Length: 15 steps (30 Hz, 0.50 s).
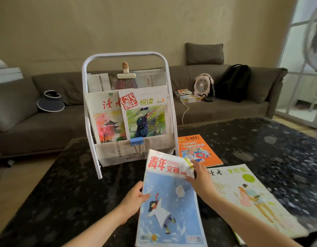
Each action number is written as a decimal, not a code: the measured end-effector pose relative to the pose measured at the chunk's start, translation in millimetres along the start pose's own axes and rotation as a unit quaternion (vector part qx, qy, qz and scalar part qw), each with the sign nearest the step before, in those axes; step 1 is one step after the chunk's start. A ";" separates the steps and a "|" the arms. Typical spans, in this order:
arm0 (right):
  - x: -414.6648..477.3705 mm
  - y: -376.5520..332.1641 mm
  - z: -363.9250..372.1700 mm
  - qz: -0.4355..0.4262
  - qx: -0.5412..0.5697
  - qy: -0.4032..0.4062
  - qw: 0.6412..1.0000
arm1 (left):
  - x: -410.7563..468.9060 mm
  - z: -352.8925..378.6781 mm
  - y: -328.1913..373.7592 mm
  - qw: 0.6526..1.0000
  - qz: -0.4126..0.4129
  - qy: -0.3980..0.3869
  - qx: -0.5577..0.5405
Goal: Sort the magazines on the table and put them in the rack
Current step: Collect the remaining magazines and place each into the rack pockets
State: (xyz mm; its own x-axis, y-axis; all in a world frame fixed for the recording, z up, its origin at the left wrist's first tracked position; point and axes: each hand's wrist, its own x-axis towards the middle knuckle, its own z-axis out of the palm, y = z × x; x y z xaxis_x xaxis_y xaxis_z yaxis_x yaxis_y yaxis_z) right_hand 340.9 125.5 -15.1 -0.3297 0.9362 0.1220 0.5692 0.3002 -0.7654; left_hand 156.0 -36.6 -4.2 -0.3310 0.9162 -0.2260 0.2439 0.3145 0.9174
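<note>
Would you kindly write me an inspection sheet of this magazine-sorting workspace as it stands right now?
Surface: dark speckled table, holding the rack and loose magazines.
Job's things: white rack holds the pagoda magazine and bird magazine; orange magazine and pale magazine lie flat on the table; blue magazine is lifted in both hands.
Clutter: nothing seen on the table.
Grippers: left hand grips the blue magazine's left edge; right hand holds its upper right.
Cables: white cord hangs off the sofa near the small fan.
Surroundings: grey sofa with visor hat, black backpack.
</note>
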 end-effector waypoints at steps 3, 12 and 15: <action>6.2 -17.0 -0.2 0.080 0.106 -0.072 0.989 | -6.3 -15.7 2.1 0.999 0.023 0.027 -0.018; 26.1 -86.8 -32.8 0.000 0.076 -0.163 0.984 | -18.5 -74.4 50.4 0.984 0.083 0.100 0.120; 55.8 -145.5 -59.8 -0.068 0.140 -0.092 0.984 | -13.5 -108.9 106.0 0.967 0.145 0.163 0.131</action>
State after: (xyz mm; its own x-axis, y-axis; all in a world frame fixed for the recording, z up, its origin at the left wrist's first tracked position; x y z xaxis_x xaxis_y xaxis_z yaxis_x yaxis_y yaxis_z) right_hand 284.7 144.9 140.9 -0.5342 0.8339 0.1388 0.2898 0.3349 -0.8966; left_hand 87.1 -42.7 131.7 -0.4733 0.8616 0.1835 0.5777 0.1463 0.8030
